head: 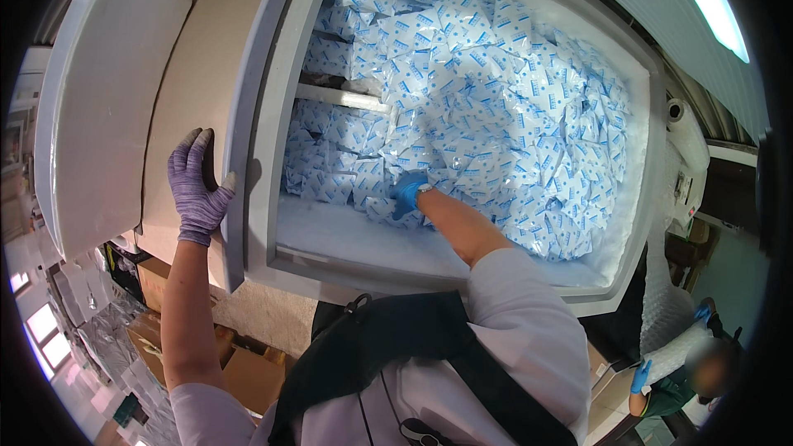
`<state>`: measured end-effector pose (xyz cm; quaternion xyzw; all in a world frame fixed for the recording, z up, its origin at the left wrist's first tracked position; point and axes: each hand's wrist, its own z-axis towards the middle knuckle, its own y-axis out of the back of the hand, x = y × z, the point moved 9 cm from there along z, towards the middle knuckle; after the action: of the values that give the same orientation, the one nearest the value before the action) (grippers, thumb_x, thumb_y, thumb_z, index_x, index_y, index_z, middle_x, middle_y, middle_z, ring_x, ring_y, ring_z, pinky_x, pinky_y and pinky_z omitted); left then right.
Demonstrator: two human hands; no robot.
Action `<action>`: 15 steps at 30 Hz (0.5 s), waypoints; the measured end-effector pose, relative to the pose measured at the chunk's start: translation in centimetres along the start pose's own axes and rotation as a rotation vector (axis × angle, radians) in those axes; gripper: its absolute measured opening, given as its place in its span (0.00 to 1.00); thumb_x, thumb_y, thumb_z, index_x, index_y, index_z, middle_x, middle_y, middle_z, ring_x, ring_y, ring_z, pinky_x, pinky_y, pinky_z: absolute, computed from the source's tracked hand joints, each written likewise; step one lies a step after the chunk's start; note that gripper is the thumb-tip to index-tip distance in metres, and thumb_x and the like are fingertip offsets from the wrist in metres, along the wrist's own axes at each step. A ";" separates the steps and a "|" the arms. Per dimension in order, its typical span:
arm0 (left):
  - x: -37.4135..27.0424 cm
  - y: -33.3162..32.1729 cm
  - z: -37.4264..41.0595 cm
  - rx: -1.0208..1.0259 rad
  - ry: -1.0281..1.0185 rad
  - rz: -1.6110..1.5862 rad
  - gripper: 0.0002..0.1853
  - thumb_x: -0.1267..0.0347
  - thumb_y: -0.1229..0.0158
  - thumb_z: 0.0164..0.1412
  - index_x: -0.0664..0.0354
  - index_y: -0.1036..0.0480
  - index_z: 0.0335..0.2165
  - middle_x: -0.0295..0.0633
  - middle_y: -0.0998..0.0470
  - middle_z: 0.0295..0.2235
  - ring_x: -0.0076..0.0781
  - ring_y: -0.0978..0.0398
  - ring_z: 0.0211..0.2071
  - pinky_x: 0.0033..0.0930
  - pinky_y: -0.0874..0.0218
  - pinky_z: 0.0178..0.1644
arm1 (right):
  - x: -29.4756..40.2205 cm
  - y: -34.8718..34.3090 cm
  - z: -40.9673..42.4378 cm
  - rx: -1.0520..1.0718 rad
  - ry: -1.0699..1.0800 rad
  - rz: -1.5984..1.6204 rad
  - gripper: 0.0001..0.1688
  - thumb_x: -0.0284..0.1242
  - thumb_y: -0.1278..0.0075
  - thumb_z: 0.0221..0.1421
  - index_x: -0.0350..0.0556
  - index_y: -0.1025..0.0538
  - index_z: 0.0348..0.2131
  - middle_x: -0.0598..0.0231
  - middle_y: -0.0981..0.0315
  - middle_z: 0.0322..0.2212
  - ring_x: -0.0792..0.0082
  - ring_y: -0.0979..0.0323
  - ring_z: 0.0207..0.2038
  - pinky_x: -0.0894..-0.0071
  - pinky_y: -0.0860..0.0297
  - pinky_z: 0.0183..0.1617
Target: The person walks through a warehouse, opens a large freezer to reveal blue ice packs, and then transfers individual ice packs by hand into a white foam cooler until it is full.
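Note:
A chest freezer with a frosted inner wall (372, 241) holds a great many white ice packs (483, 111) printed in blue. My right hand (409, 193), in a blue glove, reaches down among the packs near the side closest to me. Its fingertips are partly hidden, so whether it grips a pack is unclear. My left hand (198, 186), in a purple knit glove with pale fingertips, rests on the tan surface beside the opening, thumb against the grey raised edge (238, 198). Its fingers are spread from the thumb and hold nothing.
A white foam box (111, 99) stands at the left on the tan surface. Cardboard boxes (251, 378) lie on the floor at lower left. Bubble wrap (663, 310) hangs at the right, where a co-worker in blue gloves (641, 376) handles it. A white divider (341, 97) lies among the packs.

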<state>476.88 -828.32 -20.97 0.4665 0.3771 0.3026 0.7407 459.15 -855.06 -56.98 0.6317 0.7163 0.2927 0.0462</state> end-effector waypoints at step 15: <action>-0.2 1.0 -0.3 -0.011 0.042 0.060 0.40 0.59 0.34 0.35 0.55 0.31 0.52 0.47 0.31 0.51 0.50 0.36 0.52 0.48 0.44 0.58 | 1.4 7.7 -7.4 -0.342 0.009 0.396 0.43 0.57 0.43 0.42 0.43 0.25 0.47 0.47 0.27 0.46 0.49 0.29 0.48 0.54 0.33 0.53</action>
<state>476.42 -828.01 -20.11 0.4669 0.3766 0.3367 0.7258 462.39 -856.21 -46.75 0.7414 0.5191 0.4154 0.0909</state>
